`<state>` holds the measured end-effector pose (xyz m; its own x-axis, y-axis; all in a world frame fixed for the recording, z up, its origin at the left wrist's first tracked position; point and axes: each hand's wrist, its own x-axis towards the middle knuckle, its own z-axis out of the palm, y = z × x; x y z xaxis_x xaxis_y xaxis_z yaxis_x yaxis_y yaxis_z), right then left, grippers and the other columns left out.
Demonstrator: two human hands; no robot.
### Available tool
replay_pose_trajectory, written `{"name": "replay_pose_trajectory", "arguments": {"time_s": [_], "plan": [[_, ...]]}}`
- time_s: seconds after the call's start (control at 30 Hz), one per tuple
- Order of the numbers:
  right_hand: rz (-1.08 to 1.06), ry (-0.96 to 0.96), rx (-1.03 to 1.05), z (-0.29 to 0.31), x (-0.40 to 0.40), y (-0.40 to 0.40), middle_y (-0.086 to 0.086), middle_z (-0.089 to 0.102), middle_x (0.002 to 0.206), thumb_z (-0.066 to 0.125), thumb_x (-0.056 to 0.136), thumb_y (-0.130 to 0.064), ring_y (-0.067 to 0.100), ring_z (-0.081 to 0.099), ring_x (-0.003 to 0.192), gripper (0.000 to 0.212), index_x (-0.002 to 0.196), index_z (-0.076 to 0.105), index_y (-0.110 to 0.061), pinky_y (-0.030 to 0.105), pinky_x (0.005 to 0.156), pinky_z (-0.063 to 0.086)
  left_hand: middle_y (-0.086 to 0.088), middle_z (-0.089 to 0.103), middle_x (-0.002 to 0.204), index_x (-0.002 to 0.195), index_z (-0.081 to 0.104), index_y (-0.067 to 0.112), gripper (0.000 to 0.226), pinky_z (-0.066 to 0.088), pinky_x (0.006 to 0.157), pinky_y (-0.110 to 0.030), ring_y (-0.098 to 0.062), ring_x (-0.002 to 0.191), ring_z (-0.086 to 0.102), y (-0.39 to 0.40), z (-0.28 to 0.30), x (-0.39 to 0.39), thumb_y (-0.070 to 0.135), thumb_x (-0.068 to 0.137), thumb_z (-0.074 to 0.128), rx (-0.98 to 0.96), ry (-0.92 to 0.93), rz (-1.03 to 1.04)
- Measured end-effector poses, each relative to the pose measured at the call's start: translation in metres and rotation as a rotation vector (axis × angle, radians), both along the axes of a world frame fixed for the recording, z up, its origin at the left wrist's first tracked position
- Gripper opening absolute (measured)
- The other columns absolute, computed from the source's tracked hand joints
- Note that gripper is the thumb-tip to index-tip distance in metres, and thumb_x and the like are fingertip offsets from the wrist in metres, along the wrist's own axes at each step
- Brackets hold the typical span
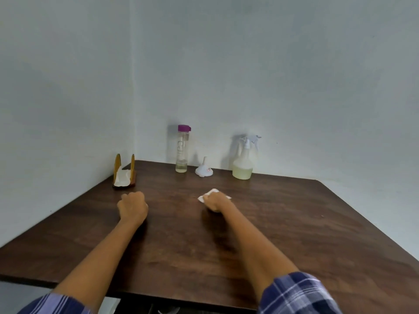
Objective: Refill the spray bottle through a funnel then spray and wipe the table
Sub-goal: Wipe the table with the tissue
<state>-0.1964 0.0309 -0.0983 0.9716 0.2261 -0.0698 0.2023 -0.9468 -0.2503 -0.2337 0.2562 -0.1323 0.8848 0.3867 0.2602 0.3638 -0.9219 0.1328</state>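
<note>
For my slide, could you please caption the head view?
Right hand wipes the table with a tissue; spray bottle and funnel stand behind.

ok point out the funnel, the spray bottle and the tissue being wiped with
funnel (203,170): head view, on its white cone
spray bottle (242,165): head view, on its body
tissue (213,191): head view, on the corner showing beyond the right hand

The clear bottle (182,152) with the purple cap, standing at the back of my table (294,223), carries pale lettering running up its side, too faint for me to make out. The white funnel (204,169) beside it bears a small red-and-white sticker whose print is too small to read. I can read nothing else.
</note>
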Motion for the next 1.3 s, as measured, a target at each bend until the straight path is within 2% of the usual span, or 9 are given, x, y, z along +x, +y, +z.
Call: {"name": "replay_pose_trajectory", "arguments": {"time_s": [0.17, 0.4, 0.5, 0.6, 0.7, 0.8, 0.97, 1.13, 1.3], "plan": [[-0.197, -0.050, -0.232, -0.003, -0.009, -0.129, 0.016, 0.052, 0.137, 0.032, 0.102, -0.022, 0.030, 0.049, 0.127, 0.039, 0.135, 0.048, -0.008, 0.033, 0.101, 0.039, -0.011, 0.065, 0.096, 0.091, 0.064, 0.007, 0.024, 0.048, 0.076, -0.035, -0.026, 0.092, 0.061, 0.007, 0.003, 0.007, 0.016, 0.097, 0.042, -0.023, -0.047, -0.016], [-0.410, -0.067, -0.422, -0.007, -0.041, -0.217, 0.024, 0.043, 0.142, 0.017, 0.103, -0.018, 0.035, 0.038, 0.132, 0.046, 0.135, 0.043, 0.002, 0.035, 0.105, 0.034, -0.015, 0.063, 0.092, 0.087, 0.061, 0.004, 0.035, 0.046, 0.076, -0.038, -0.031, 0.089, 0.061, 0.036, -0.003, 0.010, 0.028, 0.100, 0.038, -0.133, -0.185, -0.102], [-0.437, -0.095, -0.373, -0.016, -0.027, -0.197, 0.024, 0.048, 0.138, 0.021, 0.101, -0.027, 0.036, 0.046, 0.126, 0.048, 0.130, 0.052, -0.003, 0.035, 0.102, 0.036, -0.014, 0.061, 0.083, 0.084, 0.058, 0.004, 0.034, 0.044, 0.069, -0.037, -0.029, 0.080, 0.059, 0.039, -0.009, 0.009, 0.024, 0.100, 0.035, -0.158, -0.251, -0.096], [-0.377, -0.074, -0.179, -0.011, -0.016, -0.142, 0.019, 0.049, 0.139, 0.022, 0.103, -0.018, 0.035, 0.049, 0.125, 0.043, 0.134, 0.048, -0.006, 0.037, 0.105, 0.037, -0.012, 0.057, 0.073, 0.080, 0.057, 0.004, 0.035, 0.044, 0.062, -0.035, -0.026, 0.069, 0.054, 0.044, -0.016, 0.013, 0.026, 0.099, 0.037, -0.181, -0.292, -0.092], [-0.307, 0.029, -0.106, -0.017, 0.018, -0.065, 0.016, 0.053, 0.136, 0.026, 0.098, -0.027, 0.033, 0.052, 0.122, 0.047, 0.131, 0.053, -0.007, 0.041, 0.105, 0.041, -0.014, 0.058, 0.071, 0.074, 0.061, 0.002, 0.045, 0.046, 0.065, -0.035, -0.030, 0.070, 0.056, 0.049, -0.014, 0.019, 0.032, 0.098, 0.037, -0.249, -0.273, -0.058], [-0.122, 0.075, -0.091, -0.039, 0.061, 0.023, 0.016, 0.057, 0.132, 0.024, 0.090, -0.019, 0.030, 0.058, 0.116, 0.050, 0.126, 0.056, -0.004, 0.042, 0.098, 0.047, -0.018, 0.059, 0.075, 0.069, 0.061, 0.002, 0.052, 0.044, 0.069, -0.035, -0.031, 0.072, 0.055, 0.052, -0.011, 0.023, 0.032, 0.099, 0.031, -0.335, -0.251, -0.018], [0.168, 0.119, 0.065, -0.012, -0.015, 0.162, 0.020, 0.050, 0.138, 0.028, 0.099, -0.024, 0.035, 0.049, 0.124, 0.046, 0.132, 0.051, -0.002, 0.043, 0.107, 0.039, -0.024, 0.064, 0.086, 0.077, 0.066, -0.002, 0.055, 0.044, 0.073, -0.036, -0.036, 0.083, 0.060, 0.061, -0.014, 0.026, 0.032, 0.099, 0.028, -0.383, -0.258, 0.038], [0.219, 0.107, 0.025, -0.014, -0.004, 0.163, 0.021, 0.046, 0.141, 0.029, 0.100, -0.024, 0.036, 0.046, 0.127, 0.044, 0.136, 0.047, -0.007, 0.044, 0.108, 0.038, -0.020, 0.061, 0.075, 0.067, 0.063, -0.001, 0.059, 0.040, 0.064, -0.033, -0.030, 0.071, 0.055, 0.059, -0.010, 0.022, 0.033, 0.100, 0.028, -0.318, -0.260, 0.015], [0.154, -0.004, -0.096, -0.017, 0.036, 0.069, 0.016, 0.046, 0.144, 0.025, 0.099, -0.008, 0.031, 0.049, 0.128, 0.046, 0.143, 0.037, -0.011, 0.037, 0.106, 0.039, -0.014, 0.057, 0.065, 0.058, 0.056, 0.005, 0.058, 0.039, 0.058, -0.030, -0.026, 0.061, 0.053, 0.053, -0.009, 0.021, 0.033, 0.100, 0.029, -0.262, -0.282, -0.012]]}}
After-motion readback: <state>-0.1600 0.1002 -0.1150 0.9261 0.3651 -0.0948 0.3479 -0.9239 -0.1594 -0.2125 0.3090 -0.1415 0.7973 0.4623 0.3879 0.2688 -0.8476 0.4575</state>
